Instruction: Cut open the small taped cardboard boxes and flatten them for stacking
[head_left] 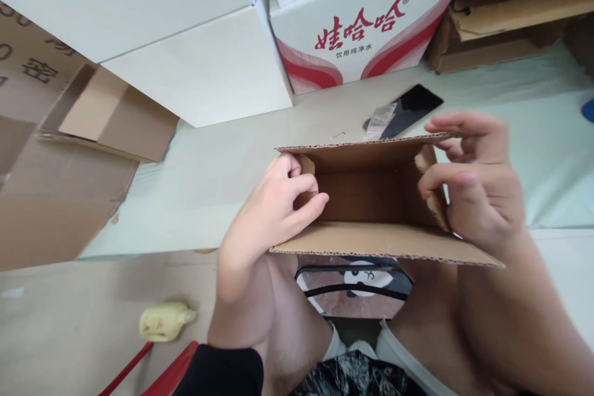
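Left hand (pixel 278 201) curls on the left flap (pixel 307 164) of the cardboard box (pixel 366 239), right hand (pixel 487 182) pinches the right flap (pixel 436 207); opposed grips probably steady it, mouth up.

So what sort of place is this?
Probably an indoor storage or packing corner; home or shop, can't tell. Signs: the open cardboard box being handled, the white drinking-water carton, and the brown cardboard at upper right.
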The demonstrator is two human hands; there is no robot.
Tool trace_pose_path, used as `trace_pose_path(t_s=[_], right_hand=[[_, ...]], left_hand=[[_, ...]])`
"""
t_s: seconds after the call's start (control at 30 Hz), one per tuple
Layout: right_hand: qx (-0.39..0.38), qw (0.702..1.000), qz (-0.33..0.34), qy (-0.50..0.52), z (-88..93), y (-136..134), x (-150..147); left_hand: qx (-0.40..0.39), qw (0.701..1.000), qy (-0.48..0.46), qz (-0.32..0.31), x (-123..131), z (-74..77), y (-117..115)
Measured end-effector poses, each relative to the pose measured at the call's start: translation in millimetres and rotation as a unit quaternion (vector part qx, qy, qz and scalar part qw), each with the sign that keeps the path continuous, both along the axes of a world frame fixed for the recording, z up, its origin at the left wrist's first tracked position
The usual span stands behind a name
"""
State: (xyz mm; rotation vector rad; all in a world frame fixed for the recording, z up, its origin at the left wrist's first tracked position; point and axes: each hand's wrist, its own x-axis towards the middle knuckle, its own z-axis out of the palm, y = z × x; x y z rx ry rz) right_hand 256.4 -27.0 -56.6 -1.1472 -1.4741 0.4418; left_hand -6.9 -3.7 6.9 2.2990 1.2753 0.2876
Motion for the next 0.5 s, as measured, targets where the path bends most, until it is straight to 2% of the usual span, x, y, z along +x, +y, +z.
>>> trace_pose_path(t_s=[0.07, 0.13, 0.2, 0.23, 0.37, 0.5], right_hand=[[0.052, 0.997, -0.016, 0.057, -2.2, 0, -2], [0.042, 0.993, -0.075, 0.085, 1.6, 1, -2], [-0.028, 0.99, -0.118, 0.071, 10.8, 0, -1], [-0.066, 0.989, -0.119, 0.058, 16.7, 0, -1], [-0.167, 0.981, -0.095, 0.034, 39.0, -5, 2], [-0.243, 0.966, -0.076, 0.035, 46.8, -12, 7]], left_hand=[[0.009, 1.0, 0.0, -0.003, 0, 0.2, 0], [0.012, 1.0, -0.005, -0.004, 0, 0.3, 1], [0.013, 1.0, -0.016, 0.0, 0, -0.1, 1], [0.015, 1.0, -0.024, 0.004, 0, -0.7, 1], [0.032, 0.997, -0.064, 0.031, 2, -6.0, 1], [0.064, 0.989, -0.113, 0.065, -1, -11.2, 5]])
